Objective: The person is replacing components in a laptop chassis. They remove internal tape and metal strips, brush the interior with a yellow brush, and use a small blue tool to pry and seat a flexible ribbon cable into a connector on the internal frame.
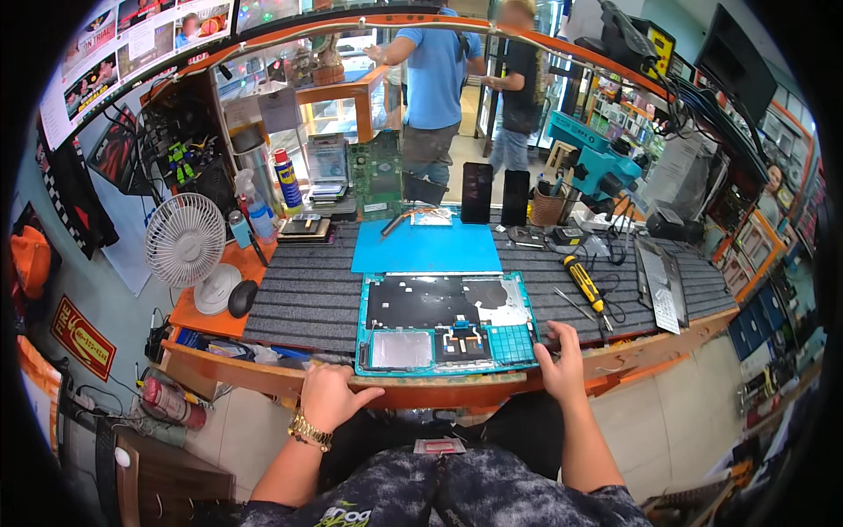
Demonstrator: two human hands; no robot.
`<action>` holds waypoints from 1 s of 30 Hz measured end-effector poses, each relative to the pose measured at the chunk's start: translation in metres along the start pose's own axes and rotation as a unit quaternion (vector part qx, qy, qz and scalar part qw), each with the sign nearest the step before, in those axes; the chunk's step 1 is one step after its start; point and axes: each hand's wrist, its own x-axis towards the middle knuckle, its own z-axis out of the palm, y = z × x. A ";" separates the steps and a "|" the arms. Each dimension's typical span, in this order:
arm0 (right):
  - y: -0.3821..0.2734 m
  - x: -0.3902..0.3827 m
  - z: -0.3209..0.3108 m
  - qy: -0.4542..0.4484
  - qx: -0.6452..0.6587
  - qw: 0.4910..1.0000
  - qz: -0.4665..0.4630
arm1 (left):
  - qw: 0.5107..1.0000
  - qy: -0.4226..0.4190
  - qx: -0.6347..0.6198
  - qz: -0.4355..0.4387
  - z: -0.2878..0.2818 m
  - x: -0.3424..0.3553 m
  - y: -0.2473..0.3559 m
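Observation:
A teal laptop casing [421,303] lies opened on the ribbed grey mat, with black inner panels and silver areas showing. My left hand [338,395], with a gold watch, rests left of it on the wooden drawer front [202,356], fingers curled over the top edge and thumb stretched out. Beside the casing's right corner is my right hand [562,360], fingers loosely bent and apart, touching or very near its edge. A blue silicone mat [426,246] lies behind the casing. To the right are a yellow screwdriver [584,285] and a dark laptop part [657,281].
A white fan [184,241] and black mouse [242,299] stand left. Behind are two phones [477,193], spray cans [288,180], a circuit board [376,176] and a teal microscope [606,171]. Two people [430,79] stand beyond the clear screen; another person [771,189] is far right.

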 end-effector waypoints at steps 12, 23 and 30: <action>-0.050 -0.013 -0.008 0.026 0.017 0.996 -0.083 | 0.985 -0.166 -0.034 -0.026 -0.040 -0.041 0.015; -0.148 -0.065 0.053 -0.421 -0.143 0.872 -0.206 | 0.915 -0.324 0.059 0.234 0.010 0.045 0.046; -0.150 -0.080 0.040 -0.389 -0.061 0.892 -0.222 | 0.911 -0.355 0.026 0.208 0.010 0.042 0.061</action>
